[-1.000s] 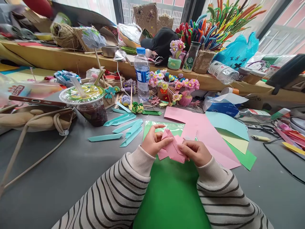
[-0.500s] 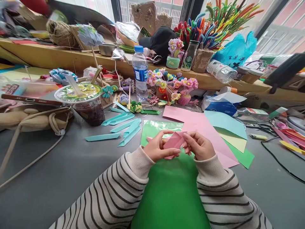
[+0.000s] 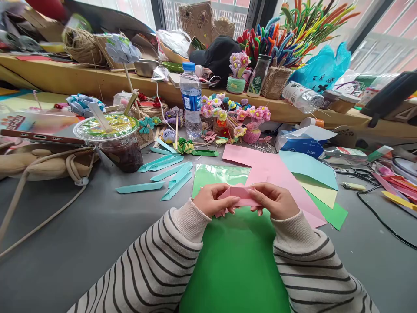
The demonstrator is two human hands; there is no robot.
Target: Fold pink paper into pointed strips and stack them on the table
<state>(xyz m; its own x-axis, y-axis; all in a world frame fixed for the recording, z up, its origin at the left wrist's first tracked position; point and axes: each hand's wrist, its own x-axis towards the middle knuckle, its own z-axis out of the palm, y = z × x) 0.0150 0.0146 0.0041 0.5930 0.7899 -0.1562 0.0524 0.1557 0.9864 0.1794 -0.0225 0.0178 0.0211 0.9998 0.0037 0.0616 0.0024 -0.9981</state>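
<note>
Pinching a folded pink paper piece [image 3: 241,196] from both ends, the left hand [image 3: 213,201] and right hand [image 3: 276,201] hold it just clear of the worktop [image 3: 81,234], fingers pressed together on the paper so the layers stay flat and lined up, it seems. Each grip closes thumb over fingertips, the left at the piece's near-left corner and the right along its right edge, so the fold lies level between them. Directly under the grip lies a bright green sheet [image 3: 234,261], apparently serving as a clean mat beneath the work. Just beyond the grip sits a glossy light green sheet [image 3: 218,174], and off to the right of it a fan of loose sheets, pink paper [image 3: 280,174] on top with pale blue, yellow and green showing beneath, kept close enough to reach. To the left of the grip a scatter of folded teal strips [image 3: 169,171] lies on the bare grey surface, likely finished pieces set aside. Farther out on that side stands a sealed drink cup [image 3: 114,139], and straight beyond the grip a water bottle [image 3: 191,100] stands beside small pots of pipe-cleaner flowers [image 3: 241,117]. Striped sleeves cover both forearms down to the wrists.
</note>
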